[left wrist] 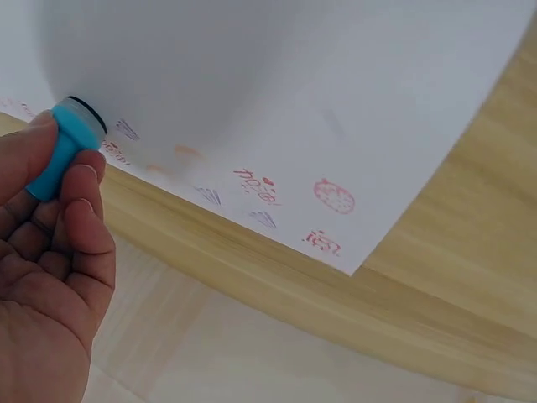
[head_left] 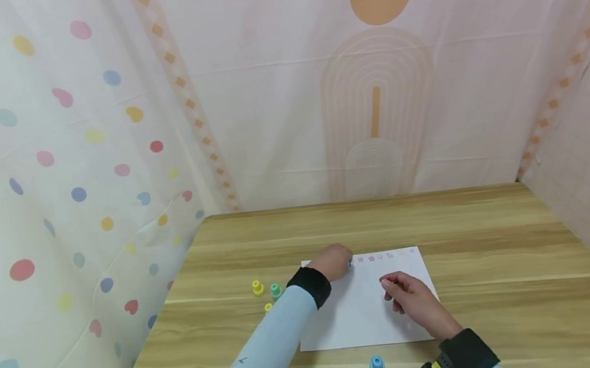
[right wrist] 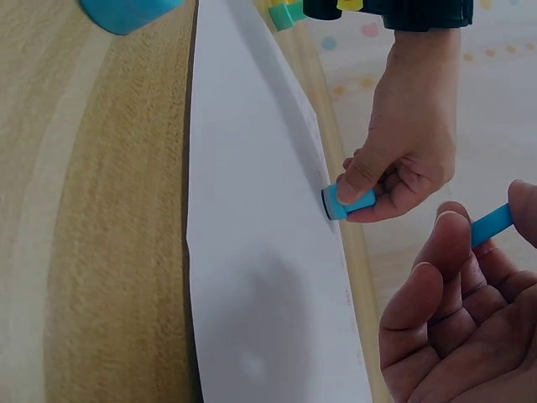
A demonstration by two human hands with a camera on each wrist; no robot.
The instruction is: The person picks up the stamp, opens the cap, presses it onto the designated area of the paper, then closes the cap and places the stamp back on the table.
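A blue toy stamp (left wrist: 63,159) with a pale, dark-edged end is gripped between the thumb and fingers of my left hand (head_left: 331,262). Its end is right at the white paper (head_left: 358,320), by the far edge. Small red, purple and orange stamped prints (left wrist: 258,186) line that edge. Over the right part of the sheet, my right hand (head_left: 412,300) pinches a small blue piece (right wrist: 493,225) between thumb and finger; most of this piece is hidden by the fingers. Another blue stamp (head_left: 377,366) stands on the table, just below the sheet's near edge.
Left of the paper on the wooden table (head_left: 493,248) stand a yellow stamp (head_left: 257,288), a green stamp (head_left: 276,291) and another yellow one (head_left: 268,308), partly hidden by the left sleeve. A patterned curtain (head_left: 265,92) hangs behind the table and along its sides.
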